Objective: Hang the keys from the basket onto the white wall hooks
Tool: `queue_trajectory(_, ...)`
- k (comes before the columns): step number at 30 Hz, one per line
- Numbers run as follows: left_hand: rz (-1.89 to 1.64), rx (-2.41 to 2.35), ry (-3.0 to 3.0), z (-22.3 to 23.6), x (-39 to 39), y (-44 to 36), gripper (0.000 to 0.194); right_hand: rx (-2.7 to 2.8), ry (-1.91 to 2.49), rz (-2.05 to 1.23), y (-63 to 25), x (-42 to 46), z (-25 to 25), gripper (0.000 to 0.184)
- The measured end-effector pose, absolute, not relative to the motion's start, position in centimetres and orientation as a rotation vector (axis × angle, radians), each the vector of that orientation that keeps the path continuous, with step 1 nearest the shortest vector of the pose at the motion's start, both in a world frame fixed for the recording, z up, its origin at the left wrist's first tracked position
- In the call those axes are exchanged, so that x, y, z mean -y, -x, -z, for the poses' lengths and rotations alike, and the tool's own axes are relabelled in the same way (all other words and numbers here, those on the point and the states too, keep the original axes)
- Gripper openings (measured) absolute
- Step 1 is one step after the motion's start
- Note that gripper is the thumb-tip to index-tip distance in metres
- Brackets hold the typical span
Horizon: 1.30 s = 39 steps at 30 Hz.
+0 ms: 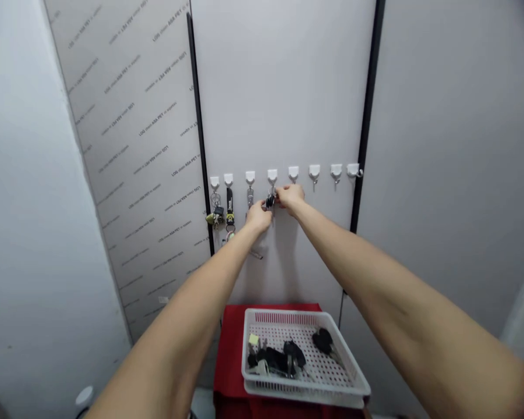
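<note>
Both my hands are raised to a row of white adhesive hooks on a pale panel. A bunch of keys (269, 201) with dark parts is pinched between them, just under the fourth hook from the left (272, 175). My left hand (259, 216) closes on the bunch from the lower left. From the right, my right hand (290, 196) grips its upper part near the hook. Whether the ring is on the hook, I cannot tell. Left of my hands hang a bunch of keys (217, 215), a black strap with a yellow patch (230, 206) and a metal-topped key set (250, 196), partly hidden by my left hand.
Below stands a white perforated basket (349, 372) on a red surface (229, 349), with several dark keys (283, 356) inside and another black-headed key set (324, 340) at its right. Further hooks (314, 171) continue to the right. Black vertical strips (367, 116) edge the panel.
</note>
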<state>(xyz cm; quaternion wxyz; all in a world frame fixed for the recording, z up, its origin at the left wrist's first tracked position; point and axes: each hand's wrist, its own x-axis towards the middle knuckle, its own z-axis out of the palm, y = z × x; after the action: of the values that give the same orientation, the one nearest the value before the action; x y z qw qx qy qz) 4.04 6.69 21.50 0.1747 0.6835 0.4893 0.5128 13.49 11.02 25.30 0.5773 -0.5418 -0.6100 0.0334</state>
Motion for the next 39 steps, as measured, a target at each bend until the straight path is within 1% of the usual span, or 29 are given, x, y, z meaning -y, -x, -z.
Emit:
queue_trajectory(4,-1.318,-1.402,-1.962,-17.0,-5.6,-3.1,0.043,1.34,1.311,-0.049,-14.2,-10.2,-22.2,0.025)
queue_trajectory(6,-1.181,-1.421,-2.048,-13.9,-4.4,-2.4,0.041,1.357,1.317,0.012,-14.4,-8.5,-19.4,0.028)
queue_trajectory(8,-0.955,-1.421,-2.191,-10.6,-2.5,-1.5,0.038,1.539,1.36,-0.031,-14.4,-5.9,-15.7,0.029)
queue_trajectory(12,-0.308,-1.328,-2.463,-5.2,1.5,0.3,0.033,2.268,1.369,-0.522,-14.1,0.1,-7.5,0.018)
queue_trajectory(14,-0.078,-1.317,-2.522,-3.4,2.9,0.9,0.03,2.417,1.383,-0.677,-14.0,2.0,-4.3,0.018)
queue_trajectory(15,-0.023,-1.327,-2.545,-2.9,3.4,1.1,0.029,2.437,1.39,-0.749,-14.0,2.6,-3.1,0.02)
queue_trajectory(17,0.001,-1.388,-2.583,-2.2,3.9,1.3,0.028,2.437,1.414,-0.832,-13.9,3.2,-1.6,0.024)
queue_trajectory(19,-0.01,-1.481,-2.589,-2.0,4.1,1.1,0.03,2.474,1.436,-0.793,-13.7,3.4,-1.0,0.028)
queue_trajectory(23,0.107,-1.577,-2.568,-2.5,3.9,0.2,0.044,2.553,1.566,-0.42,-13.1,3.3,-1.1,0.039)
queue_trajectory(25,0.184,-1.585,-2.57,-2.6,3.7,-0.2,0.048,2.543,1.697,-0.294,-13.0,3.3,-1.1,0.039)
queue_trajectory(26,0.209,-1.587,-2.567,-2.7,3.6,-0.4,0.048,2.532,1.754,-0.289,-13.0,3.2,-1.1,0.036)
queue_trajectory(28,0.192,-1.589,-2.547,-2.6,3.5,-0.6,0.043,2.492,1.82,-0.335,-13.1,3.2,-0.9,0.033)
queue_trajectory(31,0.003,-1.633,-2.474,-2.5,3.2,-0.5,0.029,2.377,1.816,-0.376,-13.7,3.1,-0.8,0.037)
queue_trajectory(33,-0.127,-1.676,-2.428,-2.7,2.9,0.0,0.021,2.309,1.79,-0.381,-14.4,2.9,-0.9,0.034)
queue_trajectory(36,-0.249,-1.694,-2.393,-3.2,2.4,0.8,0.019,2.241,1.728,-0.45,-15.8,2.4,-1.6,0.019)
queue_trajectory(39,-0.362,-1.651,-2.381,-3.6,1.9,0.8,0.02,2.085,1.607,-0.633,-16.9,2.0,-3.1,0.017)
